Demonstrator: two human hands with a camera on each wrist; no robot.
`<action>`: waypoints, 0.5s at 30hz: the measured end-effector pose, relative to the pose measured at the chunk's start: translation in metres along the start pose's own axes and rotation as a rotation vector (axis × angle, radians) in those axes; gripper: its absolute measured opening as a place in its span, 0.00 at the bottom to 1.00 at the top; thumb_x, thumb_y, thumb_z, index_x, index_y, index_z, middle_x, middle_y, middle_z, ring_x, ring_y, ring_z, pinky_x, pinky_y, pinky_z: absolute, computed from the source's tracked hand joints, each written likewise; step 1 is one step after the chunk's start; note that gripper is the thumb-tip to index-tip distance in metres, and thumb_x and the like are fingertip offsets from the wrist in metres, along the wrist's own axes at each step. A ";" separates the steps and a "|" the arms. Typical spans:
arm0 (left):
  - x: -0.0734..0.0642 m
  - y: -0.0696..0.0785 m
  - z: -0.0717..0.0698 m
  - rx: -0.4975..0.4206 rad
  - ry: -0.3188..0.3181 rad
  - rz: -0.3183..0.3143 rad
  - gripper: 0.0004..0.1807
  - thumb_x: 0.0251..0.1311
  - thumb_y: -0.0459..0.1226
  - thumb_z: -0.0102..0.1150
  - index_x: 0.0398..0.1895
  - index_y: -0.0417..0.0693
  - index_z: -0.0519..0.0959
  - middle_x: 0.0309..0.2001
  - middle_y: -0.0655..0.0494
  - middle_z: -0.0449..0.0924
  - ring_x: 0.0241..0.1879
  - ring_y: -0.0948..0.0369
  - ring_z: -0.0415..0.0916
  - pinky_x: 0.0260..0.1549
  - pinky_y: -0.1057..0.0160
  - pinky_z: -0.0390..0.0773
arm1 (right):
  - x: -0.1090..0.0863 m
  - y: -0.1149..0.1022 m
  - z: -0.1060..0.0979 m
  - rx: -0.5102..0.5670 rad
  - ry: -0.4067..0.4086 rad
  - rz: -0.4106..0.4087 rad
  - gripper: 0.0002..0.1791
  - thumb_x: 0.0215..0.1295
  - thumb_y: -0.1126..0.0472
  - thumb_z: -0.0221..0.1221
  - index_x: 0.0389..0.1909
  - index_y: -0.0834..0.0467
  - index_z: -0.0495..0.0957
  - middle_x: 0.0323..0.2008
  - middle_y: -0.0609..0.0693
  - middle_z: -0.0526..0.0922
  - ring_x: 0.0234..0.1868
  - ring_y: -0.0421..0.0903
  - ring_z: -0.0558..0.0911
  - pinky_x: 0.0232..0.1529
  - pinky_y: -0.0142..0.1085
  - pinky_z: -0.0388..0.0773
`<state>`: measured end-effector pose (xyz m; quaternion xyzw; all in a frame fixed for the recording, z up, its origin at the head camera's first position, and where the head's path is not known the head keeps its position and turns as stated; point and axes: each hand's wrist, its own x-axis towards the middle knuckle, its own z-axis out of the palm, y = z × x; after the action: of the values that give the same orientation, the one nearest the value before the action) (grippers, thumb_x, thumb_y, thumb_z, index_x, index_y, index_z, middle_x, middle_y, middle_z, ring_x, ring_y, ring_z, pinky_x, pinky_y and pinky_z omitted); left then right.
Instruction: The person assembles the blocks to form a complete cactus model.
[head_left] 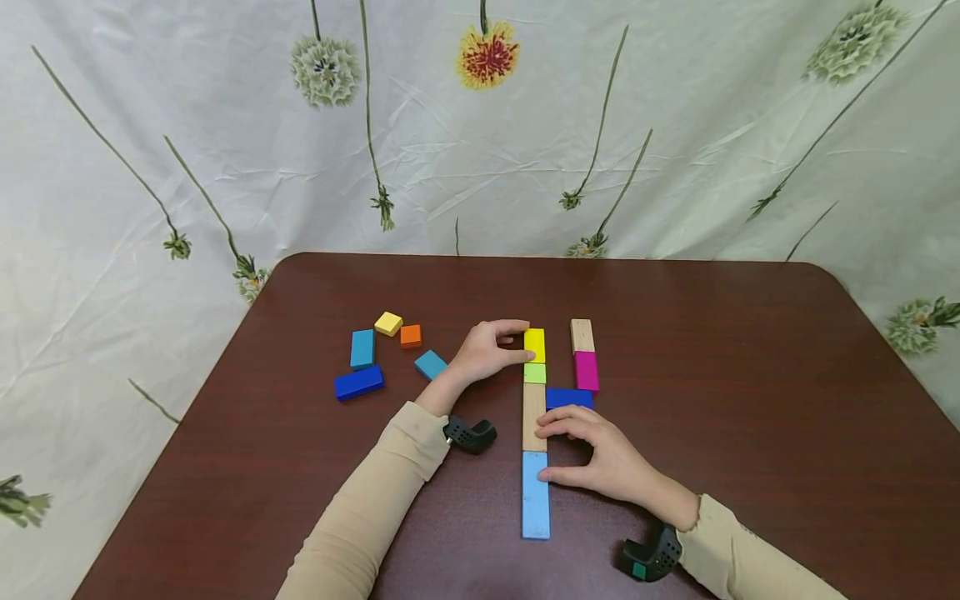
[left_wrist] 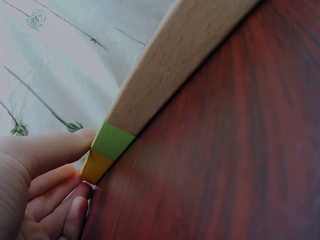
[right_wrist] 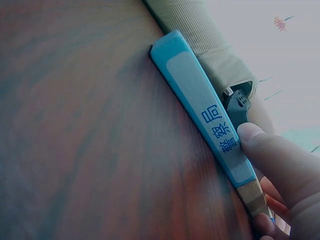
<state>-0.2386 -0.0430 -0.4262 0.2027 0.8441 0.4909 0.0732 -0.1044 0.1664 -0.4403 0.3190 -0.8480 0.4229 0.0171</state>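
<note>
A straight column of blocks runs toward me: a yellow block at the far end, a small green block, a long plain wooden block and a long light blue block. My left hand pinches the yellow block, thumb at its near left corner and fingers around its far end. To the right of the column, my right hand has its thumb against the light blue block and its fingertips on the wooden one. Blue lettering shows on the light blue block's side in the right wrist view.
Right of the column, a dark blue block lies crosswise, with a magenta block and a small wooden block running away from it. Several loose blocks, among them an orange cube and a dark blue one, lie left.
</note>
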 end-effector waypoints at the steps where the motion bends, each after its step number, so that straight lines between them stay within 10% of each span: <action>1: 0.000 0.000 0.000 -0.002 -0.001 0.000 0.27 0.53 0.37 0.67 0.58 0.43 0.75 0.57 0.51 0.75 0.54 0.53 0.73 0.53 0.60 0.73 | 0.000 0.000 0.000 -0.001 0.000 0.001 0.22 0.49 0.46 0.70 0.45 0.45 0.80 0.51 0.38 0.75 0.54 0.41 0.73 0.52 0.40 0.72; 15: 0.000 -0.001 0.000 0.000 -0.015 0.017 0.29 0.51 0.39 0.69 0.59 0.43 0.75 0.57 0.52 0.75 0.54 0.55 0.72 0.53 0.61 0.72 | 0.000 0.000 0.000 0.006 0.000 -0.001 0.22 0.49 0.46 0.70 0.45 0.46 0.80 0.51 0.38 0.76 0.54 0.41 0.73 0.51 0.40 0.72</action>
<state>-0.2387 -0.0437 -0.4271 0.2137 0.8418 0.4900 0.0754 -0.1046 0.1665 -0.4404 0.3195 -0.8466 0.4253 0.0161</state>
